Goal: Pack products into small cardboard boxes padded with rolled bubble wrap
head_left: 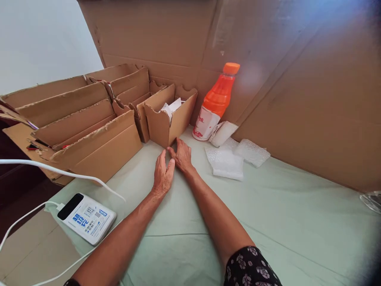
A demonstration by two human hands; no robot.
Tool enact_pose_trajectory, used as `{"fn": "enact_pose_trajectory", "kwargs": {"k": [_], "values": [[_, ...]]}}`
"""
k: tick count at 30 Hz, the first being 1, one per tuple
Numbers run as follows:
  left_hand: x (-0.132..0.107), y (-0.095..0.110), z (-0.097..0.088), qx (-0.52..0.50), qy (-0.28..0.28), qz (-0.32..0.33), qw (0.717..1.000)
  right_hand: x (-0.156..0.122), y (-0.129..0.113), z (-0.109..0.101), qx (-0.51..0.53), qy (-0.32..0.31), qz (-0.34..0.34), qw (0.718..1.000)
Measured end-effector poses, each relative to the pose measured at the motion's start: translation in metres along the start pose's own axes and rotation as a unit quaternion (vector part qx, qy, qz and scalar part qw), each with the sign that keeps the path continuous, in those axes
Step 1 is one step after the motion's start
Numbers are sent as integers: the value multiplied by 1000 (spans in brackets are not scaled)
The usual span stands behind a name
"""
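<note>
At the near lower corner of a small open cardboard box [160,128] are both hands. My right hand [182,156] rests on the cloth with its fingers stretched toward the box's base, the fingertips at or just by the corner; exact contact is hard to tell. Just left of it, my left hand [163,174] is held with fingers straight and thumb apart, holding nothing. White paper-like pieces [174,105] stick up inside the box. The rest of its contents is hidden by its walls.
More open cardboard boxes [108,141] stand in rows at left. An orange-capped bottle [216,99] leans near the cardboard wall [297,111], beside a white roll [224,134] and bubble wrap [228,163]. A power bank [89,220] with white cables lies near-left on the green cloth [285,206].
</note>
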State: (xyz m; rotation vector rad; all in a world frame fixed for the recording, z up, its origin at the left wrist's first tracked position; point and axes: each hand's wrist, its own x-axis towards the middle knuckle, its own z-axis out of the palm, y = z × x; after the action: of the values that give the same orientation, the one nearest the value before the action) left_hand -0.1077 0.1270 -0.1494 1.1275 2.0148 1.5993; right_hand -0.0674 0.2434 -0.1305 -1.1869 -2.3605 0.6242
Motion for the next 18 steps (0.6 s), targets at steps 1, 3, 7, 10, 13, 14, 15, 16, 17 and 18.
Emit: {"fn": "enact_pose_trajectory", "kwargs": {"k": [1,3,7,10,13,14,15,16,17,18], "values": [[-1,-2,1,15,-2,19,1000,-1,2,1,-7,-4,-6,1000],[-1,-6,2,47,-5,53,997,-6,6,3,-21,-16,-22,999],[5,-11,-1,96,-12,87,991,-28,5,2,-58,-38,-64,996],[2,-7,-6,113,-26,96,989,-63,-1,-5,-97,-44,-83,991],[-3,1,-11,128,-36,91,987,-109,2,-15,-136,-41,-107,984],[-4,3,-12,134,-44,93,986,-125,6,-19,-154,-33,-132,979],[-5,5,-13,140,-59,100,983,-143,13,-25,-169,-28,-147,974],[-6,6,-13,146,-71,107,981,-161,21,-32,-183,-24,-158,970],[-7,6,-12,154,-95,115,977,-179,30,-41,-194,-22,-162,967],[-10,5,-11,183,-118,125,968,-199,41,-51,-199,-22,-158,967]]}}
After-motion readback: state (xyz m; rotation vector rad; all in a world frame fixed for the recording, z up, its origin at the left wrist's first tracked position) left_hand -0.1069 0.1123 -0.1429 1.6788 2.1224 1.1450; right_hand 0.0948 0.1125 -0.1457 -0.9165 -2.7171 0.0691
